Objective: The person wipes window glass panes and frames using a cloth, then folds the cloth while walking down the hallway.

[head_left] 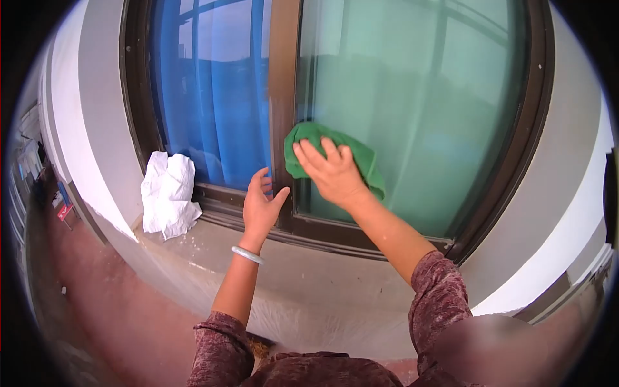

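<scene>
A green cloth point(361, 155) is pressed against the right window pane point(425, 103), close to the brown middle frame point(282, 90). My right hand point(332, 171) lies over the cloth with its fingers bent into it, holding it to the glass. Lower and to the left, my left hand point(263, 203) is raised in front of the lower window frame, thumb and fingers apart, nothing in it. A pale bangle point(248, 255) circles that wrist. Whether the left fingertips touch the frame I cannot tell.
A crumpled white cloth point(169, 193) rests on the left end of the concrete sill point(322, 267), against the window corner. Behind the left pane hangs a blue curtain point(222, 116). Reddish floor point(109, 303) lies below at left, with a small red object point(65, 211) farther off.
</scene>
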The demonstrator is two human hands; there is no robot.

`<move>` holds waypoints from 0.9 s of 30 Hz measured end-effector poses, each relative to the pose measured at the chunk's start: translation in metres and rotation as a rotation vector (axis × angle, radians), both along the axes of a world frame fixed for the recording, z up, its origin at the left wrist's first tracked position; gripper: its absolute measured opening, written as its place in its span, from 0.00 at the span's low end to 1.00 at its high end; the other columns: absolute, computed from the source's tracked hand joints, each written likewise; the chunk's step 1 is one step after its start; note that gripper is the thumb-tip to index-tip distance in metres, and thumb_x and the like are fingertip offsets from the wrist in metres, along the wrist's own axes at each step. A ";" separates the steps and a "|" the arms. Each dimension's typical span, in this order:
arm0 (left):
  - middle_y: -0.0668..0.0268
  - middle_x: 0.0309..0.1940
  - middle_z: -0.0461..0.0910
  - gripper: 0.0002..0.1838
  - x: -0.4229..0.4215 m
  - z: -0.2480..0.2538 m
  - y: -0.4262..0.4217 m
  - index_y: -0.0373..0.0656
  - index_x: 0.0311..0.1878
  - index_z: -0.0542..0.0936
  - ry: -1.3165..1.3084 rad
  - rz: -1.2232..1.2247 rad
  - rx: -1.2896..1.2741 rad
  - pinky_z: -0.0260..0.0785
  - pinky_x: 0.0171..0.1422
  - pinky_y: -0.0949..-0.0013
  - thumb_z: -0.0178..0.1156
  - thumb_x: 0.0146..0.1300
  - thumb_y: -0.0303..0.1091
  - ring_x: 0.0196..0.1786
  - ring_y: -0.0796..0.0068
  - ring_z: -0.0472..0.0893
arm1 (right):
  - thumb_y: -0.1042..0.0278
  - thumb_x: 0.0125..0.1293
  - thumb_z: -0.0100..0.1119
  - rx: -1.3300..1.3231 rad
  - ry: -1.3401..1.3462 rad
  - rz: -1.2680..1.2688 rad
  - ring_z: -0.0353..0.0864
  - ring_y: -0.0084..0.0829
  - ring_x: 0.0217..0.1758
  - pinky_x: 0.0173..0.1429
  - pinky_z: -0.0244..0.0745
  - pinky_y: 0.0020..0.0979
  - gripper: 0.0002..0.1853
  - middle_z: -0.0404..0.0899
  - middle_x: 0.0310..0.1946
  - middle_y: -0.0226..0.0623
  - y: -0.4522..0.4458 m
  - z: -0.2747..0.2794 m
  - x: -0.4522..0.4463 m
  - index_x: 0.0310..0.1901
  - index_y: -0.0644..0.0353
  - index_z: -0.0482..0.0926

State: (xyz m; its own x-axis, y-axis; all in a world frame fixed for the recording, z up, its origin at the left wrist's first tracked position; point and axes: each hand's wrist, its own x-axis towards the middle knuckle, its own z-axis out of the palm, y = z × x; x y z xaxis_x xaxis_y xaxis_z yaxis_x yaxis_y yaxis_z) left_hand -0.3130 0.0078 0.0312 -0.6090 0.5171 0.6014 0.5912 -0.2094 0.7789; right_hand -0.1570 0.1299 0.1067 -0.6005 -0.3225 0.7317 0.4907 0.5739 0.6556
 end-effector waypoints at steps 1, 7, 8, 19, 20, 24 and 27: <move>0.55 0.55 0.80 0.34 0.001 -0.001 -0.011 0.39 0.67 0.72 0.005 0.003 0.013 0.78 0.54 0.64 0.73 0.59 0.34 0.57 0.63 0.81 | 0.65 0.56 0.60 -0.019 -0.010 0.013 0.67 0.42 0.63 0.51 0.62 0.41 0.31 0.70 0.65 0.28 -0.002 -0.029 0.000 0.65 0.51 0.75; 0.62 0.50 0.82 0.21 -0.031 -0.033 -0.080 0.41 0.59 0.79 -0.043 0.065 0.035 0.74 0.50 0.71 0.69 0.63 0.29 0.51 0.75 0.81 | 0.71 0.57 0.58 -0.116 -0.431 0.084 0.67 0.41 0.64 0.54 0.61 0.42 0.30 0.70 0.65 0.27 0.021 -0.125 0.058 0.65 0.51 0.75; 0.63 0.50 0.82 0.20 -0.036 -0.040 -0.096 0.40 0.58 0.79 -0.075 0.067 0.036 0.74 0.50 0.72 0.68 0.64 0.28 0.50 0.77 0.81 | 0.71 0.58 0.57 -0.161 -0.486 0.057 0.67 0.41 0.65 0.55 0.62 0.42 0.30 0.70 0.65 0.27 0.022 -0.118 0.076 0.65 0.51 0.75; 0.69 0.42 0.82 0.14 -0.051 -0.148 -0.354 0.37 0.54 0.81 -0.336 0.735 -0.079 0.73 0.47 0.75 0.64 0.69 0.31 0.44 0.81 0.81 | 0.73 0.59 0.54 -0.201 -0.520 -0.230 0.70 0.42 0.64 0.58 0.66 0.44 0.28 0.73 0.61 0.29 0.052 -0.094 0.270 0.64 0.49 0.78; 0.70 0.42 0.82 0.14 -0.045 -0.152 -0.369 0.37 0.54 0.81 -0.402 0.772 -0.062 0.73 0.47 0.75 0.64 0.69 0.32 0.43 0.81 0.81 | 0.73 0.59 0.54 -0.215 -0.502 -0.238 0.70 0.42 0.63 0.58 0.65 0.44 0.28 0.73 0.61 0.28 0.052 -0.100 0.263 0.64 0.49 0.78; 0.69 0.42 0.82 0.13 -0.014 -0.162 -0.367 0.38 0.53 0.81 -0.478 0.740 -0.071 0.73 0.47 0.76 0.64 0.70 0.33 0.42 0.80 0.81 | 0.73 0.60 0.53 -0.239 -0.431 -0.197 0.70 0.40 0.63 0.57 0.65 0.43 0.29 0.73 0.62 0.27 0.035 -0.114 0.200 0.65 0.48 0.77; 0.69 0.40 0.82 0.10 0.002 -0.168 -0.339 0.37 0.51 0.81 -0.453 0.643 -0.070 0.73 0.46 0.77 0.63 0.69 0.29 0.41 0.81 0.80 | 0.72 0.60 0.53 -0.255 -0.381 -0.030 0.70 0.37 0.62 0.55 0.64 0.40 0.28 0.74 0.62 0.26 0.020 -0.113 0.134 0.65 0.50 0.77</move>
